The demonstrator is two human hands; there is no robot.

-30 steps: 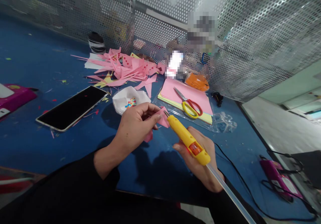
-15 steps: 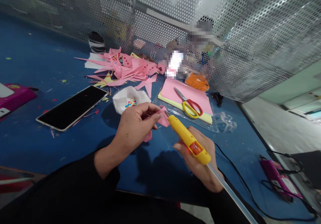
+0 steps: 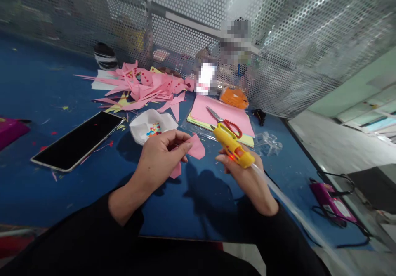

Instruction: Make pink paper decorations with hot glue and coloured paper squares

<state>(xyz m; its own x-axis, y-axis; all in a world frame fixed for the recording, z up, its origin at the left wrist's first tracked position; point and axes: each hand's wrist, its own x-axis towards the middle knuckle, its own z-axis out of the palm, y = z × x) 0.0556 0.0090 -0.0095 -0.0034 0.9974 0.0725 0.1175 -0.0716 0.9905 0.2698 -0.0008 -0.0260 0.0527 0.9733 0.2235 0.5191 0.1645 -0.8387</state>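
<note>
My left hand (image 3: 161, 154) is closed in a pinch on a folded pink paper piece (image 3: 194, 147), held just above the blue table (image 3: 46, 185). My right hand (image 3: 247, 177) grips a yellow glue gun (image 3: 232, 146) with a clear glue stick trailing back from it. The gun's nozzle points away from the paper, toward the scissors, and a small gap separates it from the pink piece. Both sleeves are black.
A white dish of coloured bits (image 3: 151, 125) lies beyond my left hand, a black phone (image 3: 78, 140) to its left. Pink scraps (image 3: 145, 86) are heaped at the back. Red-and-yellow scissors (image 3: 224, 121) rest on pink sheets (image 3: 222, 115). A perforated metal screen (image 3: 278, 41) closes the back; a magenta device (image 3: 331, 204) lies right.
The glue gun's tip was touching the pink paper; it has now swung up and right, away from it. The camera view has shifted slightly, sliding everything leftward.
</note>
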